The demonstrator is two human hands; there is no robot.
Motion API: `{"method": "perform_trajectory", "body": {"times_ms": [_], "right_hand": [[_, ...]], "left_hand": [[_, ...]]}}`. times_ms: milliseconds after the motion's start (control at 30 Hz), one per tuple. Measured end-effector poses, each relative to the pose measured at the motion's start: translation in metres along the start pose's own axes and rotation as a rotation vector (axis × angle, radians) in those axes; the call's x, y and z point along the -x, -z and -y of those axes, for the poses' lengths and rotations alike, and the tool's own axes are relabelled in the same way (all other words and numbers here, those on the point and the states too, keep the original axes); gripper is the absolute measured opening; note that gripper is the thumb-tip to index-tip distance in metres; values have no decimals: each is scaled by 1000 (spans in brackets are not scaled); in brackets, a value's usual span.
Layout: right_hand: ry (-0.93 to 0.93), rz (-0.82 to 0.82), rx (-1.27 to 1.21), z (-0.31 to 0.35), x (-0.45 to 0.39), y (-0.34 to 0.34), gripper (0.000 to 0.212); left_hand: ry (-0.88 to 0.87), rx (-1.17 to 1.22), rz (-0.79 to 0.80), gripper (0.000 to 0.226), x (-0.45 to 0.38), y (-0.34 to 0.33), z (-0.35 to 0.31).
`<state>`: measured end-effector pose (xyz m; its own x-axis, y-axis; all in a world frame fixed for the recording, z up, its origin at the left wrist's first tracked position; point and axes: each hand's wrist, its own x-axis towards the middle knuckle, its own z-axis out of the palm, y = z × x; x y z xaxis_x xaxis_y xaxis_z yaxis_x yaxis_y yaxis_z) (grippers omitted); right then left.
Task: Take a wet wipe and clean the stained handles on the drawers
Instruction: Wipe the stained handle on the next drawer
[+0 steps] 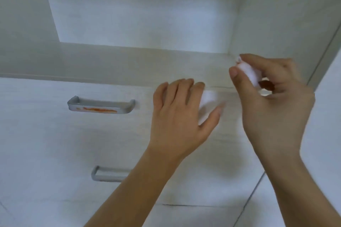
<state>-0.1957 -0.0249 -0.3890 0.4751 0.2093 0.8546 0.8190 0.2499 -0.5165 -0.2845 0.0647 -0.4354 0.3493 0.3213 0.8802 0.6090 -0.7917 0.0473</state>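
A grey handle (101, 106) on the upper drawer front carries an orange-red smear along its bar. My left hand (181, 114) holds a white wet wipe (208, 102) between fingers and thumb, to the right of that handle. My right hand (271, 94) pinches another bunched white wipe (249, 73) higher up; a dark red stain (266, 85) shows beside its fingers, on what I cannot tell. A second grey handle (107, 173) sits on the lower drawer, partly hidden by my left forearm.
An open white cabinet recess (144, 14) lies above the drawers, with its ledge (110, 61) just over the upper drawer front. A side wall (287, 5) closes the recess on the right. Pale tiled floor (295, 208) shows at the lower right.
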Motion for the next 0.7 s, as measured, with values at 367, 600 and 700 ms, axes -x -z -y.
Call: {"method": "perform_trajectory", "body": {"times_ms": [367, 600, 700], "right_hand": [[-102, -23, -17, 32, 1, -25, 17], [-66, -11, -77, 33, 12, -24, 16], [-85, -4, -115, 41, 18, -35, 15]], "left_hand": [[-48, -21, 85, 52, 2, 7, 0], [-125, -71, 146, 56, 1, 22, 12], [-203, -104, -13, 48, 5, 41, 43]]}}
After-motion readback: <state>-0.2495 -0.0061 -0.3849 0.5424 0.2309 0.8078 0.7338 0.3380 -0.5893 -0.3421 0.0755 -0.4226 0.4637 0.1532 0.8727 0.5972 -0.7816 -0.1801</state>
